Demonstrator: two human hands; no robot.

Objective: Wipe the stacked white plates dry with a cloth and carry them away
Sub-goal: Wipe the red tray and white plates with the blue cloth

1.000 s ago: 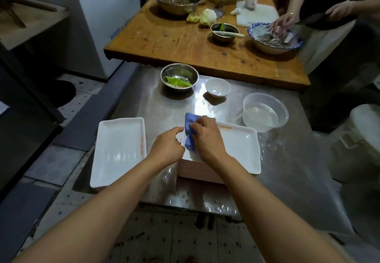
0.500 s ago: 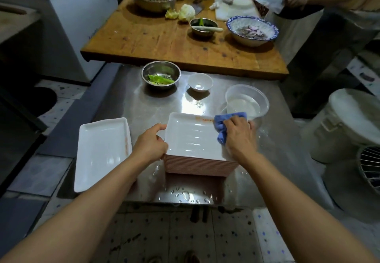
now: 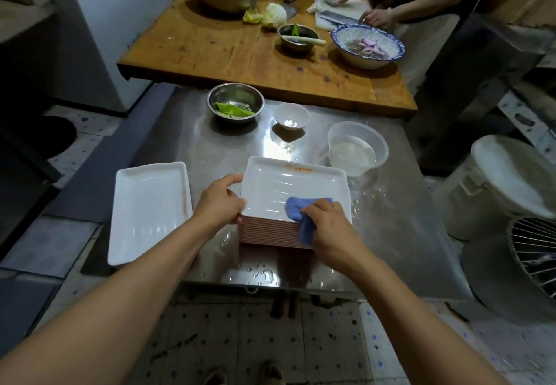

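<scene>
The right hand [image 3: 326, 225] is gripping the blue cloth [image 3: 296, 211] and has swept it from the top plate's far right corner, at two o'clock half a second ago, down to the near edge at five o'clock. The left hand [image 3: 221, 201] is still pinching the stack's [image 3: 272, 229] left rim at nine o'clock, steadying it on the wet tabletop [image 3: 391, 234]. The top plate [image 3: 288, 186] is probably nearly wiped, though glare hides any remaining drops. A single plate [image 3: 149, 207] is lying just left, apart from the stack.
</scene>
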